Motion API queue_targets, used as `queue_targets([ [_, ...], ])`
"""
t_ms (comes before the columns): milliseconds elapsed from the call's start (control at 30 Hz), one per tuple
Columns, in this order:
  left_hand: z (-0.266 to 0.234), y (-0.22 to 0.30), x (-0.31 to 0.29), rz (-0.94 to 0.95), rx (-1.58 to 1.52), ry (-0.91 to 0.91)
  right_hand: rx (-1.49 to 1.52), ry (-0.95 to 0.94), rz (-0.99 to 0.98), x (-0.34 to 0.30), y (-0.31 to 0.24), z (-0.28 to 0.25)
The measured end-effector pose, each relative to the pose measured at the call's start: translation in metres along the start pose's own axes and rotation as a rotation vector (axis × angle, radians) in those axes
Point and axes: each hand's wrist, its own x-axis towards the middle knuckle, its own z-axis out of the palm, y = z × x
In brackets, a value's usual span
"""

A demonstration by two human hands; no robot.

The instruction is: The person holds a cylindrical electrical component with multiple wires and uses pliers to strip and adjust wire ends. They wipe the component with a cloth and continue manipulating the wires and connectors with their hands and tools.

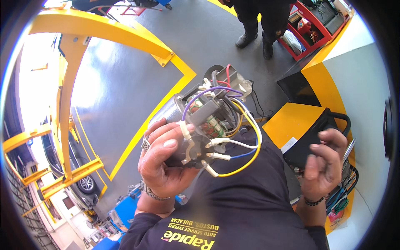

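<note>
My left hand (166, 154) is closed around the lower part of a wired electrical unit (202, 110), held up before my chest. That unit has a grey rounded housing, an exposed part wound in red and green, and loose purple, red, white, blue and yellow wires. Beside my left fingertips is its dark round part (196, 150), where white-sleeved connectors (218, 156) on the white, blue and yellow wires meet the terminals. Out to the right, my right hand (323, 164) is raised, fingers bent and apart, with nothing visible in it.
A yellow-topped black case (298, 121) with a handle stands beyond my right hand. Bundled cables (341, 196) hang beside the right wall. A person (264, 21) stands ahead near a red tool cart (312, 33). A yellow lift frame (71, 83) and a car (83, 187) are at left.
</note>
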Motion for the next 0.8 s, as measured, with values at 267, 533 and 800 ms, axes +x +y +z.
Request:
queue_targets([
  [267,-0.002,0.007,0.003,-0.007,0.143,-0.070,0.333,-0.384,-0.178,0.071,-0.040,0.053],
  [533,-0.002,0.012,0.005,-0.054,0.121,-0.039,0.424,-0.500,-0.178,0.079,-0.047,0.067],
  [800,-0.004,0.015,0.006,-0.070,0.185,-0.100,0.448,-0.537,-0.151,0.082,-0.045,0.072],
])
